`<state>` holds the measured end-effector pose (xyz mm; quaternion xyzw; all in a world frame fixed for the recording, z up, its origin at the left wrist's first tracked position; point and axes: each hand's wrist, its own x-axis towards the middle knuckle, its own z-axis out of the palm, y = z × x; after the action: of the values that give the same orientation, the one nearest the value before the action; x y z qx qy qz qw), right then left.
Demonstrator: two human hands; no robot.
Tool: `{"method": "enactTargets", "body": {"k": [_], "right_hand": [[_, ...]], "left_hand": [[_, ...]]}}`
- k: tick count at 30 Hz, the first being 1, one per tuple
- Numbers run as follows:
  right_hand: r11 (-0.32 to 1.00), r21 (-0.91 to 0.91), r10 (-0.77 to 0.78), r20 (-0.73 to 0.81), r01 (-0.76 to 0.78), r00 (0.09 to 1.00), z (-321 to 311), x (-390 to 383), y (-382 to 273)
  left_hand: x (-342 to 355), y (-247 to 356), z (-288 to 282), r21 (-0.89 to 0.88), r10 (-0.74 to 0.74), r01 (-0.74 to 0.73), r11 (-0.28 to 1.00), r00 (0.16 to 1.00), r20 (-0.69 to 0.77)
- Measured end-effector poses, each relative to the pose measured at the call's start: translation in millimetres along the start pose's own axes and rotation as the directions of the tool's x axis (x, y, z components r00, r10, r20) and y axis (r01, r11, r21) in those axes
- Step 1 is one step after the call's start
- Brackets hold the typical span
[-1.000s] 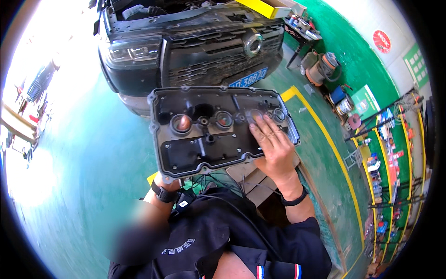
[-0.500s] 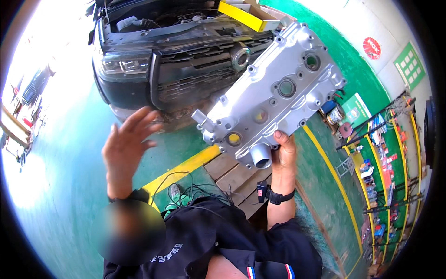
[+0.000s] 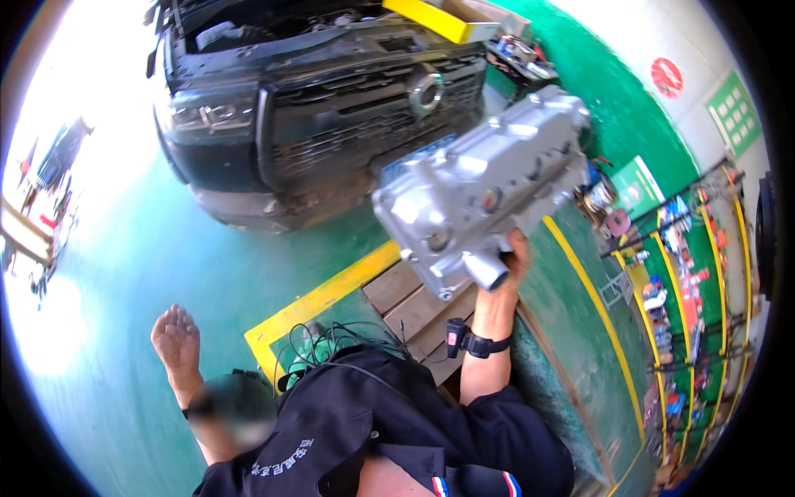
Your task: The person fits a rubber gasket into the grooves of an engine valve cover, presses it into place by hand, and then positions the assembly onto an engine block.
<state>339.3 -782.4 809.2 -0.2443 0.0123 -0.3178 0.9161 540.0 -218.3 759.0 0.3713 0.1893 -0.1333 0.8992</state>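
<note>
My right hand [image 3: 515,257] grips a silver-grey engine valve cover [image 3: 489,178] by its near edge, next to a short round pipe stub. The thumb shows beside the stub, while the other fingers are hidden behind the part. The cover is raised in front of me and tilted, with its ribbed outer side and one end facing me. Off to the left, well apart from the cover, my left hand [image 3: 176,340] is raised with nothing in it, its fingers stretched out.
Ahead stands a dark vehicle front [image 3: 331,124], its engine bay uncovered. A yellow open box [image 3: 435,18] rests at its far right corner. Wooden planks [image 3: 414,294] lie below the cover, near black cables [image 3: 331,344]. Stocked shelves [image 3: 679,306] line the right side.
The valve cover has turned in my right hand, from its broad face toward me to a more edge-on tilt. My left hand has moved down and left, away from it.
</note>
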Motion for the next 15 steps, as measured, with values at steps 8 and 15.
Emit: {"method": "enactTargets", "body": {"k": [8,15], "right_hand": [[0.951,0.211,-0.247,0.074,0.227,0.966,-62.9,10.4,6.0],[0.864,0.325,-0.467,0.231,0.384,0.854,-31.3,20.7,-51.4]], "left_hand": [[35.5,46.4,0.2,0.224,0.161,-0.167,0.960,0.986,0.046],[121.6,67.2,55.4,0.515,0.218,-0.265,0.815,0.964,0.151]]}}
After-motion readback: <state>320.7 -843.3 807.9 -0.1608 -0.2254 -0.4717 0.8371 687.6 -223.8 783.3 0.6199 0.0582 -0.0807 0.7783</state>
